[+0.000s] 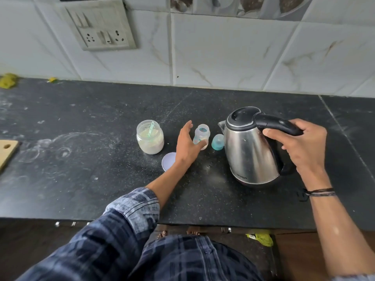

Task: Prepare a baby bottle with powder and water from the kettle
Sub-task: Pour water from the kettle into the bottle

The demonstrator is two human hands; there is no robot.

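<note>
A small clear baby bottle stands open on the black counter. My left hand is beside it with straight fingers, the thumb touching its base. My right hand grips the black handle of the steel kettle, which stands upright on the counter right of the bottle. A glass jar of pale powder with a green scoop inside stands open at the left. Between bottle and kettle lies the bottle's teal cap.
The jar's white lid lies on the counter, partly under my left wrist. A wooden board pokes in at the far left. A switch and socket panel sits on the tiled wall behind. The counter's front edge runs just below my elbows.
</note>
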